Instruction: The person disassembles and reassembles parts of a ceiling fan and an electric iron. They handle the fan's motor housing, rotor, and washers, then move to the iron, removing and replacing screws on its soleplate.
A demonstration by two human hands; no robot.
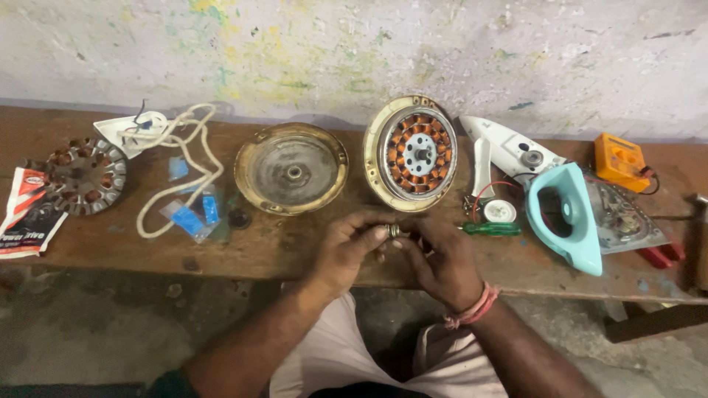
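My left hand [346, 247] and my right hand [441, 258] meet at the front edge of a wooden bench [295, 247]. Together their fingertips pinch a small round metal part [394, 230], ring-like, mostly hidden by the fingers. Just beyond the hands a fan motor housing with copper windings [411, 153] leans tilted against the wall. To its left lies a round brass-coloured motor cover [291, 168], flat on the bench. A pink thread band circles my right wrist.
At left lie a bare stator core [82, 177], a white cord with a plug [181, 158], blue tape pieces [193, 215] and a red packet [28, 210]. At right sit a green screwdriver [493, 229], a dismantled white-and-teal clothes iron [564, 214], an orange meter [621, 161].
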